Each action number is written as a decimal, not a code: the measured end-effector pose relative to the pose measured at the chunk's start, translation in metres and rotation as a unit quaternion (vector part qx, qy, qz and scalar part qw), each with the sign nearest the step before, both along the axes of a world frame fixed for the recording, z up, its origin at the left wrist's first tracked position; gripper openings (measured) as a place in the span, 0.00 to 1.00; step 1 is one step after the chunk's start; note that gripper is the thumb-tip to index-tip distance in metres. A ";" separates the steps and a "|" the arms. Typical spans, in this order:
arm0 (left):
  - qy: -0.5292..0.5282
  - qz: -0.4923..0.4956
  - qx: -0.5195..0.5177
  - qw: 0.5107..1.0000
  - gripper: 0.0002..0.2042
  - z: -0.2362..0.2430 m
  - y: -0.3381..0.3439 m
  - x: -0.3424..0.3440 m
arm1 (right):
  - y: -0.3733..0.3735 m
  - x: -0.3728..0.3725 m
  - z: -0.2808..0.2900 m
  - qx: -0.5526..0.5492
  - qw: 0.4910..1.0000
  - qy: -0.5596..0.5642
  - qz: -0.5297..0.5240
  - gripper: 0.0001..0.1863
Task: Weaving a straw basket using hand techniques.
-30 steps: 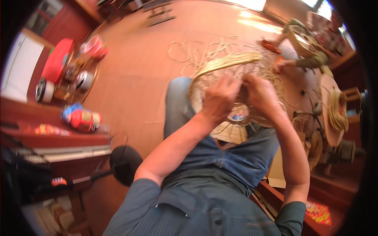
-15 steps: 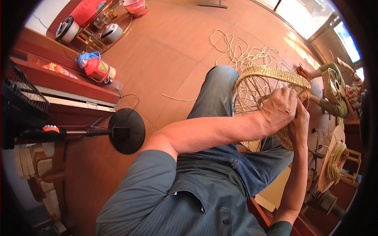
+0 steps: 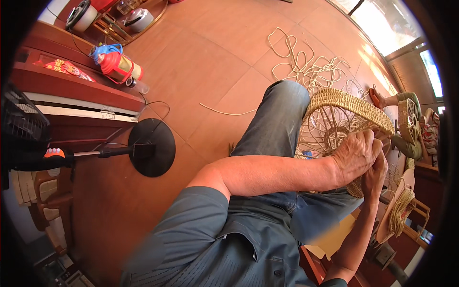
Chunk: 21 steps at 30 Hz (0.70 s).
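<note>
straw-woven basket [image 3: 351, 103] adjoins the left knee [image 3: 291, 93]; left hand [image 3: 357, 155] and right hand [image 3: 374, 174] meet beside its rim, fingers bunched narrow; any gripped strand is hidden.

Room between knee [image 3: 289, 95] and fan base [image 3: 162, 160]; woven rim [image 3: 351, 102] blocks right.

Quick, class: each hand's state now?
Left hand: closed at the woven basket; anything held is hidden.
Right hand: closed beside the left; anything held is hidden.
</note>
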<state>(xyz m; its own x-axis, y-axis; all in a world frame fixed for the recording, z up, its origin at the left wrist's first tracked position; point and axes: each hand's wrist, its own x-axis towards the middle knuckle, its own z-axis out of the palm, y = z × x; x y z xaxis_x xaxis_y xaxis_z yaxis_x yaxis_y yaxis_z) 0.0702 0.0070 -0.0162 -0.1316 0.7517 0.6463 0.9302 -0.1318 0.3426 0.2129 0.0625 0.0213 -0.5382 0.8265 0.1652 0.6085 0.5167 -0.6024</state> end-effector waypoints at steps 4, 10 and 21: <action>-0.004 -0.033 0.023 0.999 0.09 0.000 -0.005 -0.020 | -0.001 0.001 -0.003 -0.040 0.999 0.017 0.005 0.11; -0.037 -0.072 0.087 0.993 0.09 0.008 -0.022 -0.077 | -0.012 -0.011 -0.021 -0.049 0.987 0.109 -0.111 0.06; -0.255 0.227 -0.347 0.873 0.05 -0.296 -0.116 -0.321 | -0.043 0.001 -0.010 0.067 0.986 0.105 -0.110 0.19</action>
<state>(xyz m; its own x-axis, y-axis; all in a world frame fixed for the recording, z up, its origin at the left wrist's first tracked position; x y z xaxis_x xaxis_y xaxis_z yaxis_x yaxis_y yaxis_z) -0.2512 -0.1092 -0.3117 -0.6558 0.7345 -0.1744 0.5360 0.6157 0.5776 0.2137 0.0200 0.0111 -0.2903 0.8826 0.3699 0.5848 0.4696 -0.6614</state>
